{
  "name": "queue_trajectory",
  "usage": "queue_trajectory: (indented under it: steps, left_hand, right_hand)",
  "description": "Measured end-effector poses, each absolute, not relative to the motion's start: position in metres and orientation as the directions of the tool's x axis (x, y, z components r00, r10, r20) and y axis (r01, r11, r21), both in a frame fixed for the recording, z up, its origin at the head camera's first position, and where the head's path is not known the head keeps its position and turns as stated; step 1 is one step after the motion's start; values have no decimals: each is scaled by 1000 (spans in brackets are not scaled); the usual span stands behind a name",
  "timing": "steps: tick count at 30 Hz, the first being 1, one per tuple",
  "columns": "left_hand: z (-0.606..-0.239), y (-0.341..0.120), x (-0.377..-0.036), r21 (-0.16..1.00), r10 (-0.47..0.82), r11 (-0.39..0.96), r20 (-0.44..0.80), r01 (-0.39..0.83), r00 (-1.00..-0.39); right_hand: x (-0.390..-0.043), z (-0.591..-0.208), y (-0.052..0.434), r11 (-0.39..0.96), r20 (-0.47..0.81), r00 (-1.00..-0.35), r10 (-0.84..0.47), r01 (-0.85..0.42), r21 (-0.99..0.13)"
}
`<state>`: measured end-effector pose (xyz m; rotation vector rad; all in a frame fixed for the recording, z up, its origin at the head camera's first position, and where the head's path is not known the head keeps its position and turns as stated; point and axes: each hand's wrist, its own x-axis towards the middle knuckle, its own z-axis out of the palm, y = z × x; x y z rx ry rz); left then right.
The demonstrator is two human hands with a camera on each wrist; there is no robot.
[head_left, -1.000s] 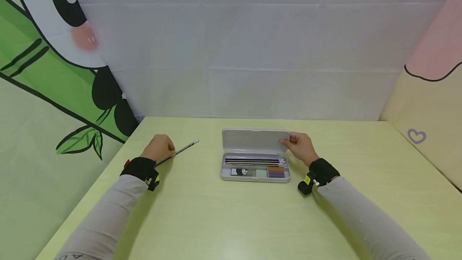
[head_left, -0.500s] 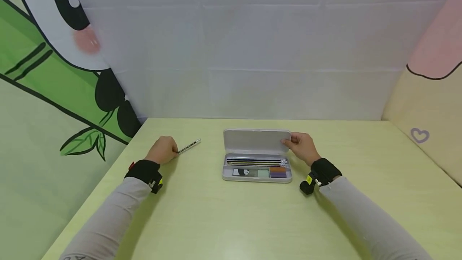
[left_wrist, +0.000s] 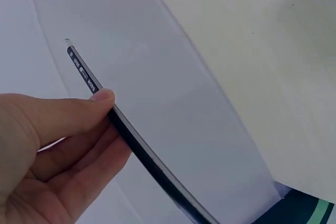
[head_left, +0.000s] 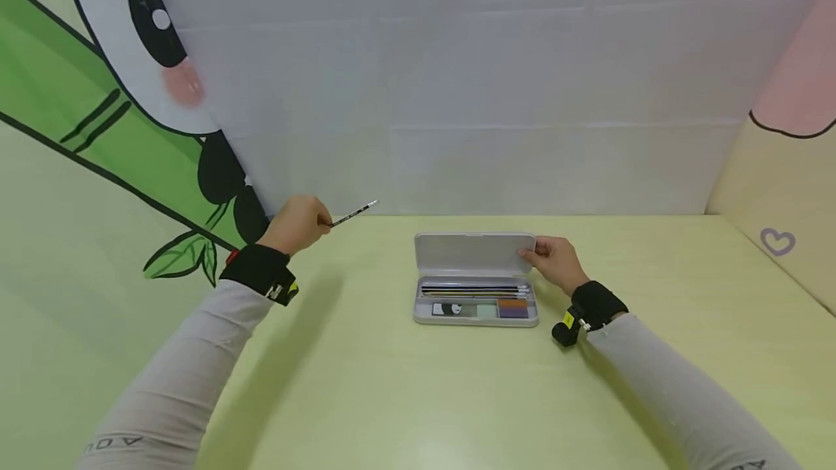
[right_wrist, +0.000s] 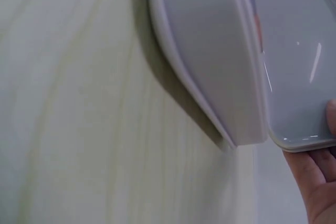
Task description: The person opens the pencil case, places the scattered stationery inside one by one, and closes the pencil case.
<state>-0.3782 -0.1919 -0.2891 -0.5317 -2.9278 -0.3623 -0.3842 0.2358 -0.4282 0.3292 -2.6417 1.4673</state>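
A dark pencil (left_wrist: 139,142) with a pale end is pinched between the thumb and fingers of my left hand (head_left: 299,225), raised above the table's far left part. In the head view the pencil tilts up to the right. My right hand (head_left: 557,263) grips the right edge of the raised lid (head_left: 473,252) of a white pencil case (head_left: 475,321), thumb on the inner face and fingers behind. Several pencils (head_left: 473,289) lie in the case's back compartment. In front of them sit an eraser with a panda print (head_left: 447,309), a pale green block (head_left: 486,310) and an orange and purple block (head_left: 512,308).
The pale yellow table (head_left: 392,397) carries the case near its far edge. A whitish sheet (head_left: 483,107) stands behind it, with a panda picture (head_left: 157,42) on the left and a pink shape (head_left: 800,78) on the right wall.
My left hand has lifted the pencil off the table, up and away from me. My right hand stays on the lid. The whole view has shifted slightly.
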Motion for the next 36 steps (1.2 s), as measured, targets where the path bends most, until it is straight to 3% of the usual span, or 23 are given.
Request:
queue_trajectory:
  steps: [8,17,27,36]
  left_hand:
    - [-247,-165,-370,169,352,909,178,381,-919]
    - [-213,-127,-370,92,446,872,257,481,-857]
    - [-206,-71,-375,34,545,822,244,569,-802]
    - [-218,-43,-370,54,600,782,207,621,-773]
  right_hand:
    - [-373,-429,231,534,180,-978,-105,-208,-820]
    - [-374,-429,229,522,204,-970,-136,-245,-817]
    - [-376,-431,229,509,175,-978,-111,-208,-835]
    - [-380,-430,223,494,198,-971,-135,-239,-836]
